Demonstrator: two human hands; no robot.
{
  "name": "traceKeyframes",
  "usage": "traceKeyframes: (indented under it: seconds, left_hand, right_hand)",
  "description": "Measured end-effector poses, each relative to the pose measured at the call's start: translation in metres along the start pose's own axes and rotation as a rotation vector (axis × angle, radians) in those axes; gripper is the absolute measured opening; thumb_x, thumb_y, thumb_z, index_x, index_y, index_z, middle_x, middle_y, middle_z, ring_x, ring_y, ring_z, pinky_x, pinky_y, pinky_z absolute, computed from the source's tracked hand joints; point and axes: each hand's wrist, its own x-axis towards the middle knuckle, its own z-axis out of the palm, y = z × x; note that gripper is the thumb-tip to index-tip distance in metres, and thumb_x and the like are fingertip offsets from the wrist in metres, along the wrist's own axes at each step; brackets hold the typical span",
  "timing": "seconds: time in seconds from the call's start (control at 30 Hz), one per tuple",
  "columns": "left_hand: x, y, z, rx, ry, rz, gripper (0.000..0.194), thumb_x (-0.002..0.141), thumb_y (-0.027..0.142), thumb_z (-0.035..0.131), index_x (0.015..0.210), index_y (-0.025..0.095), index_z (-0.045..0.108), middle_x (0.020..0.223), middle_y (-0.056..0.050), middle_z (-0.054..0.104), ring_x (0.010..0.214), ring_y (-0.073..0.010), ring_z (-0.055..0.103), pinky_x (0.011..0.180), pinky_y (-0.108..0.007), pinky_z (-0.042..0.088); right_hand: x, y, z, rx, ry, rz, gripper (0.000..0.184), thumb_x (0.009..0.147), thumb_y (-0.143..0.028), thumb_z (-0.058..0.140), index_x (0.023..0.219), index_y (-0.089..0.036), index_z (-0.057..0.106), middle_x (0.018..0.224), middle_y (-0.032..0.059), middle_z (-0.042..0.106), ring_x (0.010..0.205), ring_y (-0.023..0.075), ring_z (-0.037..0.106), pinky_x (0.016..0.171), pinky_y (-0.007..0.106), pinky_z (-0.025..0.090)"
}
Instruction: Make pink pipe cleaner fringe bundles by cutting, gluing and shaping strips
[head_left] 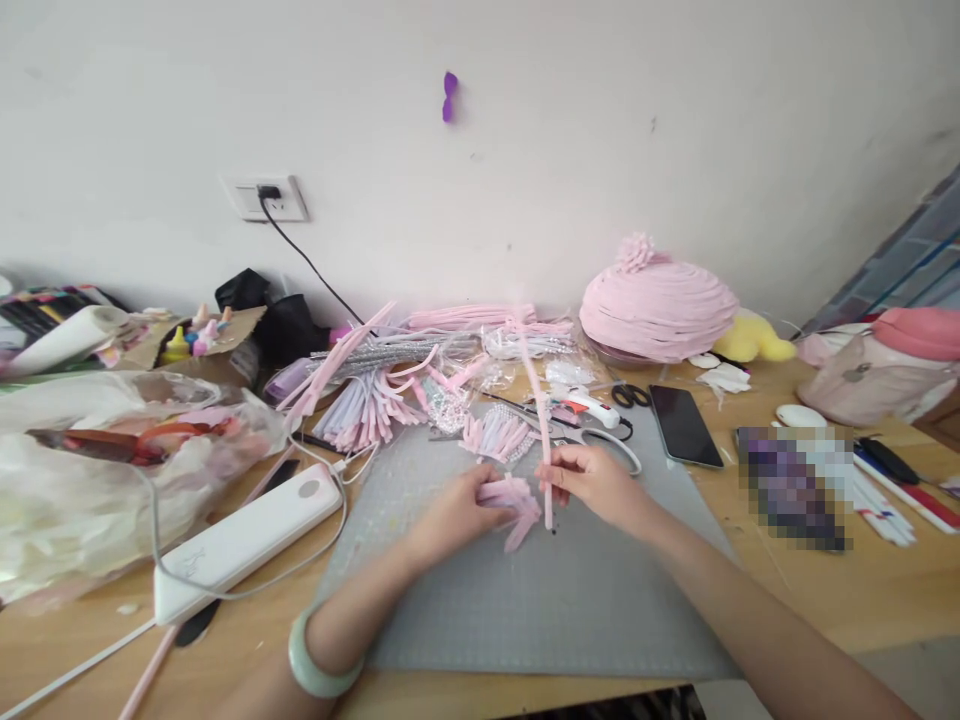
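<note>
My left hand (450, 515) is closed on a small bundle of short pink pipe-cleaner pieces (516, 503) over the grey cutting mat (555, 600). My right hand (592, 482) pinches a long pink pipe cleaner (537, 410) that stands nearly upright, its lower end beside the bundle. A pale green bangle (319, 668) is on my left wrist. Another fan of pink pieces (496, 435) lies on the mat just beyond my hands.
Behind the mat lie piles of pink and silver pipe cleaners (390, 385), a white glue gun (592, 408), scissors (630, 396) and a black phone (684, 425). A white power bank (247, 540) with cables and plastic bags (112, 470) are at left. A pink layered dome (656, 305) stands at back right.
</note>
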Motion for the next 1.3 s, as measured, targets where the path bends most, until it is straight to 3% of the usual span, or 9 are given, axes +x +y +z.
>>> traceKeyframes:
  seconds: [0.13,0.33,0.47,0.53,0.67,0.77,0.87,1.0,1.3]
  left_hand:
    - [0.001,0.005,-0.004,-0.34,-0.062,-0.069,0.026,0.058,0.03,0.064,0.073,0.016,0.047,0.06,0.006,0.045,0.054,-0.0093,0.041,0.052,-0.021,0.029]
    - [-0.002,0.007,-0.008,-0.4,-0.137,-0.084,0.025,0.058,0.029,0.067,0.075,0.014,0.056,0.057,0.007,0.047,0.051,-0.0074,0.037,0.051,-0.021,0.024]
    - [-0.003,0.002,-0.008,-0.452,-0.243,-0.102,0.021,0.059,0.027,0.069,0.071,0.014,0.058,0.055,0.006,0.048,0.05,-0.0068,0.037,0.049,-0.021,0.024]
    - [-0.004,0.002,-0.007,-0.522,-0.21,-0.14,0.021,0.059,0.027,0.07,0.069,0.014,0.057,0.055,0.006,0.051,0.05,-0.007,0.04,0.049,-0.02,0.025]
    - [-0.008,0.01,-0.006,-0.818,-0.079,-0.174,0.027,0.073,0.041,0.059,0.079,0.015,0.06,0.07,-0.001,0.064,0.064,-0.0138,0.055,0.06,-0.024,0.039]
    - [-0.011,0.016,-0.004,-0.998,-0.094,-0.077,0.041,0.079,0.05,0.048,0.092,0.014,0.062,0.089,-0.007,0.067,0.082,-0.0192,0.06,0.075,-0.029,0.043]
    - [-0.012,0.015,0.002,-0.974,-0.143,-0.005,0.042,0.074,0.05,0.058,0.098,0.015,0.062,0.095,-0.009,0.067,0.087,-0.0193,0.06,0.077,-0.029,0.043]
    - [-0.011,0.009,0.013,-0.826,-0.178,-0.075,0.039,0.065,0.041,0.07,0.091,0.013,0.064,0.081,-0.008,0.069,0.072,-0.0162,0.062,0.069,-0.028,0.044]
    - [-0.008,0.011,0.011,-0.627,-0.126,-0.097,0.028,0.066,0.038,0.066,0.057,0.012,0.061,0.056,0.0,0.061,0.049,-0.0082,0.051,0.054,-0.021,0.04]
  right_hand:
    - [-0.002,0.0,0.009,-0.124,0.026,-0.1,0.029,0.076,-0.043,0.058,0.063,-0.017,0.054,0.064,-0.0024,0.05,0.057,0.01,0.047,0.054,0.022,0.038]
    - [-0.003,0.001,0.012,-0.083,-0.056,-0.155,0.029,0.075,-0.043,0.058,0.064,-0.016,0.057,0.088,0.0041,0.057,0.073,0.014,0.053,0.064,0.025,0.041]
    - [-0.003,0.002,0.013,-0.066,-0.155,-0.057,0.029,0.073,-0.044,0.06,0.067,-0.016,0.059,0.069,-0.0004,0.056,0.06,0.0112,0.048,0.055,0.023,0.036]
    - [-0.003,0.002,0.015,-0.058,-0.163,-0.013,0.029,0.071,-0.044,0.062,0.066,-0.016,0.058,0.058,-0.0032,0.051,0.053,0.0096,0.044,0.05,0.022,0.033]
    - [-0.001,0.001,0.018,0.035,-0.057,-0.009,0.026,0.072,-0.04,0.061,0.064,-0.015,0.057,0.059,-0.0018,0.056,0.057,0.0114,0.05,0.056,0.023,0.037]
    - [0.001,0.001,0.02,0.098,0.105,-0.018,0.025,0.074,-0.039,0.059,0.066,-0.015,0.059,0.061,0.0001,0.059,0.06,0.0134,0.054,0.061,0.025,0.04]
    - [0.003,0.002,0.022,0.137,0.218,0.002,0.024,0.072,-0.039,0.059,0.066,-0.016,0.059,0.061,0.0006,0.059,0.06,0.0145,0.055,0.061,0.026,0.041]
    - [0.004,0.003,0.025,0.162,0.262,0.011,0.022,0.071,-0.038,0.059,0.065,-0.017,0.059,0.059,-0.0002,0.058,0.058,0.0146,0.054,0.059,0.027,0.04]
    - [0.006,0.008,0.024,0.22,0.257,-0.088,0.02,0.067,-0.037,0.065,0.072,-0.017,0.065,0.07,0.0,0.061,0.069,0.0143,0.054,0.067,0.028,0.041]
